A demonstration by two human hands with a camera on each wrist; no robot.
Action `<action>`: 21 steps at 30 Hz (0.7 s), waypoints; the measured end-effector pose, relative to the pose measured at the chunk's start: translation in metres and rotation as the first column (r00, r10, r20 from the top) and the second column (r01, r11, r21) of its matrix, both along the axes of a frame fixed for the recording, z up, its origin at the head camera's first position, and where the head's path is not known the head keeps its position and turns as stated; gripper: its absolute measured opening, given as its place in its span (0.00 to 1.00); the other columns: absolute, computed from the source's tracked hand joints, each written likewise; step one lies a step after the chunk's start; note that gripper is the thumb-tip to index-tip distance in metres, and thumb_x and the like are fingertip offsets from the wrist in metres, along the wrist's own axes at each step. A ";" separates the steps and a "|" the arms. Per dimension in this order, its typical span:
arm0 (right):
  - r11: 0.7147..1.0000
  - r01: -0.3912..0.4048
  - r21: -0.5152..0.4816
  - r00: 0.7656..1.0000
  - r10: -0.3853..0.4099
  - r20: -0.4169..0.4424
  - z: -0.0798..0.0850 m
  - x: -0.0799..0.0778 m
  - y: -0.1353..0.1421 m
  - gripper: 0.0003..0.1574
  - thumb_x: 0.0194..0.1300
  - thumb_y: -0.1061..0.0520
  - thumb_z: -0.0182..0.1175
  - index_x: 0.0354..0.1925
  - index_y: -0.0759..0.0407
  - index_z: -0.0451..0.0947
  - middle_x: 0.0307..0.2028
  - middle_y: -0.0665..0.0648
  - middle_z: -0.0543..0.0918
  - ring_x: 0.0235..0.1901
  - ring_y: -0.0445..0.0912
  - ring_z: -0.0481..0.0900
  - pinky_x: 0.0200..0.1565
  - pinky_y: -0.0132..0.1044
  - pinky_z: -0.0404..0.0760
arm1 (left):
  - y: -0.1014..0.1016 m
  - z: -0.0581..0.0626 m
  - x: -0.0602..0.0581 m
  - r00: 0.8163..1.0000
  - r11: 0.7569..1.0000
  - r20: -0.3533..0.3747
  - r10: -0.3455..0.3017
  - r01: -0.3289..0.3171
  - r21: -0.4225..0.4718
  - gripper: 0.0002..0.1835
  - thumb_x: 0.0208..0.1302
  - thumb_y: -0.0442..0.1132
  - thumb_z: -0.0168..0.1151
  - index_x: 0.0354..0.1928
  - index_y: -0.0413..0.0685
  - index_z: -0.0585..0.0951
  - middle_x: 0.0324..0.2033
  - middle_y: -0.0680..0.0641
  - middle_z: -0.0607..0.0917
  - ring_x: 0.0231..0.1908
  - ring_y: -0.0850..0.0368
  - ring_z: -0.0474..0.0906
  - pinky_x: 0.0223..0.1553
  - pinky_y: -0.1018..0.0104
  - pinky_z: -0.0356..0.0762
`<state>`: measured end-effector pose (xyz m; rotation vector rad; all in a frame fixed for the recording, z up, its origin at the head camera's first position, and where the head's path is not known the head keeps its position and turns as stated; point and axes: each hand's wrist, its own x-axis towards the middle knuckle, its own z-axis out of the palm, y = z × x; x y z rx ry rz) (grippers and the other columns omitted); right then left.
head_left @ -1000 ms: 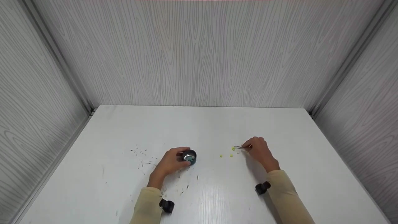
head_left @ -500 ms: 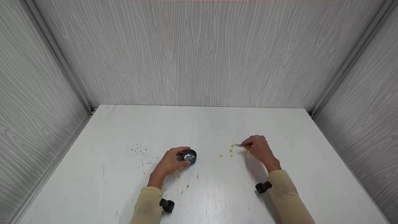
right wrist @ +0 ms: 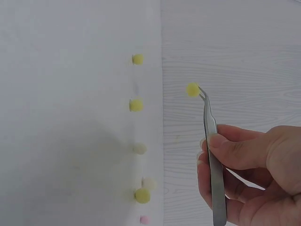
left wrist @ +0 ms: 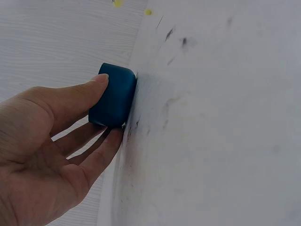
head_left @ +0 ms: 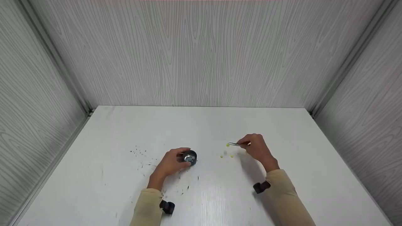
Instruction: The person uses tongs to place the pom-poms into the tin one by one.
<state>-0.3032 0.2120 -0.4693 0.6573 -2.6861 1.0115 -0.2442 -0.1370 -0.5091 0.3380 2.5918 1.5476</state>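
Note:
In the head view my left hand holds a small round cup, dark at the rim with a shiny inside and a few pale bits in it. From the left wrist view the cup's outside is dark blue, with the thumb and fingers on opposite sides. My right hand pinches bent-tip metal tweezers. Between the tweezer tips is a small yellow ball, raised over the table. Below lie loose yellow balls, pale whitish balls and a pink one.
The white tabletop carries dark specks and streaks around the left forearm. Grey wood-grain panels rise at the back and both sides. A small black camera sits on each wrist, as on the right one.
My right hand has lifted the tweezers with the yellow ball off the table and shifted left, towards the cup. The left hand keeps holding the cup in nearly the same place.

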 end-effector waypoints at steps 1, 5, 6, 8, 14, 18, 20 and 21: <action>1.000 -0.006 -0.002 1.000 0.006 -0.004 0.001 0.000 -0.002 0.12 0.58 0.77 0.68 0.37 0.65 0.91 0.35 0.63 0.91 0.37 0.55 0.89 0.41 0.47 0.89 | 0.000 0.000 0.000 1.000 1.000 -0.001 0.001 -0.001 -0.003 0.31 0.63 0.33 0.72 0.68 0.42 0.77 0.64 0.34 0.80 0.64 0.36 0.79 0.66 0.42 0.76; 1.000 -0.028 -0.011 0.999 0.028 -0.023 0.003 -0.001 -0.010 0.12 0.57 0.76 0.69 0.36 0.65 0.91 0.34 0.62 0.91 0.36 0.54 0.89 0.41 0.47 0.89 | 0.000 0.000 0.000 1.000 1.000 -0.001 0.010 -0.010 -0.012 0.30 0.63 0.33 0.72 0.68 0.43 0.77 0.65 0.34 0.79 0.64 0.36 0.78 0.67 0.41 0.75; 0.999 -0.033 -0.014 0.999 0.032 -0.025 0.004 -0.001 -0.012 0.12 0.57 0.76 0.69 0.36 0.65 0.91 0.35 0.62 0.91 0.36 0.54 0.89 0.41 0.47 0.89 | 0.000 0.001 0.000 1.000 1.000 -0.002 0.013 -0.013 -0.017 0.30 0.63 0.33 0.72 0.68 0.43 0.77 0.65 0.34 0.80 0.64 0.36 0.78 0.67 0.41 0.75; 0.999 -0.041 -0.019 0.999 0.040 -0.024 0.005 0.000 -0.017 0.12 0.57 0.76 0.69 0.36 0.64 0.91 0.35 0.61 0.91 0.36 0.53 0.89 0.41 0.47 0.89 | 0.001 0.001 0.000 1.000 0.999 0.000 0.020 -0.020 -0.025 0.30 0.63 0.33 0.72 0.68 0.44 0.77 0.65 0.35 0.80 0.64 0.37 0.78 0.67 0.41 0.74; 0.997 -0.076 -0.024 0.997 0.076 -0.018 0.007 0.002 -0.032 0.12 0.58 0.76 0.68 0.36 0.64 0.91 0.34 0.61 0.91 0.36 0.53 0.88 0.40 0.47 0.89 | 0.000 0.002 0.000 1.000 0.999 -0.006 0.022 -0.023 -0.042 0.30 0.63 0.34 0.73 0.68 0.44 0.78 0.64 0.35 0.80 0.64 0.36 0.78 0.67 0.40 0.74; 0.994 -0.106 -0.021 0.994 0.106 -0.015 0.006 0.004 -0.043 0.12 0.58 0.76 0.68 0.36 0.65 0.91 0.34 0.61 0.91 0.36 0.53 0.89 0.40 0.47 0.89 | 0.000 0.001 -0.001 1.000 0.999 -0.001 0.021 -0.021 -0.031 0.31 0.63 0.33 0.72 0.68 0.44 0.77 0.65 0.35 0.80 0.64 0.36 0.78 0.67 0.41 0.74; 0.993 -0.113 -0.019 0.994 0.113 -0.007 0.006 0.005 -0.049 0.11 0.59 0.75 0.68 0.37 0.64 0.91 0.34 0.61 0.91 0.36 0.53 0.89 0.40 0.46 0.89 | 0.000 0.000 -0.001 1.000 0.999 -0.005 0.018 -0.018 -0.030 0.31 0.63 0.33 0.73 0.68 0.43 0.77 0.64 0.35 0.80 0.63 0.36 0.79 0.67 0.41 0.75; 0.993 -0.114 -0.016 0.993 0.114 0.000 0.006 0.005 -0.051 0.12 0.59 0.75 0.68 0.36 0.64 0.91 0.34 0.61 0.91 0.36 0.53 0.89 0.40 0.46 0.89 | 0.000 0.000 -0.001 1.000 0.999 -0.010 0.012 -0.012 -0.031 0.31 0.62 0.32 0.73 0.68 0.42 0.77 0.64 0.34 0.80 0.63 0.36 0.79 0.66 0.41 0.75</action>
